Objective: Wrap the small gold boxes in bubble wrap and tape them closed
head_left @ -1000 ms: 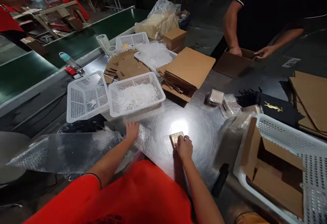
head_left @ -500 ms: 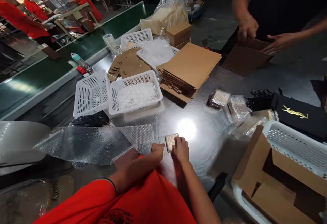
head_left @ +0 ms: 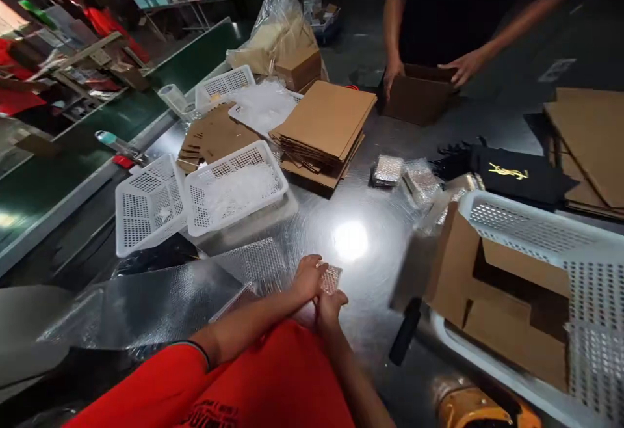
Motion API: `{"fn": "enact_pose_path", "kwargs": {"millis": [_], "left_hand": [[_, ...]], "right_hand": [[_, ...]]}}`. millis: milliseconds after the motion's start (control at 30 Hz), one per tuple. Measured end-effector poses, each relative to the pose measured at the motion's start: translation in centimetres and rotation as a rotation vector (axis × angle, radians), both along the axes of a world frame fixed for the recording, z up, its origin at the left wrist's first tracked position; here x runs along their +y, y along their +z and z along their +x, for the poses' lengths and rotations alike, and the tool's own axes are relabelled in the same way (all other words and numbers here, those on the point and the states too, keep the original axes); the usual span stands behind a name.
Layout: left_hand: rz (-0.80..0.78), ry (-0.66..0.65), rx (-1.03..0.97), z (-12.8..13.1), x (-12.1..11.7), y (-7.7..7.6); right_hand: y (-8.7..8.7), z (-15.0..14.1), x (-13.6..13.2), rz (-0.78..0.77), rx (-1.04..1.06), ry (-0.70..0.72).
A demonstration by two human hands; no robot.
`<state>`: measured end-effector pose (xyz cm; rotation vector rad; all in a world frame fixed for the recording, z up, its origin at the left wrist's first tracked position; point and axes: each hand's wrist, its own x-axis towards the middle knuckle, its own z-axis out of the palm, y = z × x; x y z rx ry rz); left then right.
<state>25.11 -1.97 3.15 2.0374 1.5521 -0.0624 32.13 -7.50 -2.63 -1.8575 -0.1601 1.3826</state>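
A small packet in bubble wrap (head_left: 332, 277) is held between my two hands, just above or on the metal table. My left hand (head_left: 307, 280) grips its left side, fingers curled over the wrap. My right hand (head_left: 330, 306) closes on the near edge, thumb pointing right. Left of my hands lies a long sheet of bubble wrap (head_left: 160, 304), with a flat pinkish piece (head_left: 238, 299) partly hidden behind my left forearm. Several wrapped packets (head_left: 389, 171) sit farther off to the right.
White baskets (head_left: 238, 216) stand at left beside stacked cardboard (head_left: 331, 116). At right are an open carton (head_left: 517, 337) in a white basket (head_left: 589, 298), a black bag (head_left: 517, 171) and a tape dispenser (head_left: 472, 408). Across the table, a co-worker's hands (head_left: 468, 67) hold a brown box (head_left: 416, 96).
My left hand has come onto the packet, and both hands now grip it, turned from where it lay flat. The co-worker's hands have shifted to the box's sides. The camera view has swung.
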Motion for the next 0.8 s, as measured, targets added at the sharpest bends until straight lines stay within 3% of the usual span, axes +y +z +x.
{"fn": "enact_pose_path", "kwargs": {"millis": [167,300,333,400,467,500,533,633,800], "left_hand": [[0.016,-0.372,0.155,-0.6,0.3,0.1],[0.098,-0.571,0.191,-2.1,0.8,-0.9],[0.125,-0.595,0.181,-2.5,0.9,-1.2],[0.148,-0.635,0.157,-3.1,0.9,-1.8],[0.158,-0.67,0.14,-3.4,1.0,-2.2],[0.165,-0.683,0.135,-3.4,1.0,-2.3],[0.171,-0.694,0.131,-3.5,1.1,-2.4],[0.179,-0.701,0.115,-3.6,1.3,-2.5],[0.17,-0.707,0.011,-4.1,1.1,-2.7]], "right_hand": [[0.3,-0.6,-1.1,-0.012,0.131,-0.217],[1.6,3.8,-4.6,0.043,0.058,-0.3],[2.1,5.6,-6.0,0.064,-0.076,-0.307],[3.1,9.6,-9.0,0.075,-0.545,-0.274],[4.2,13.3,-11.7,-0.071,-1.007,-0.25],[4.6,14.9,-12.7,-0.194,-1.128,-0.248],[4.9,16.2,-13.4,-0.329,-1.16,-0.236],[5.0,18.6,-14.0,-0.615,-0.981,-0.101],[5.1,19.5,-15.7,-0.666,-0.852,0.015]]}}
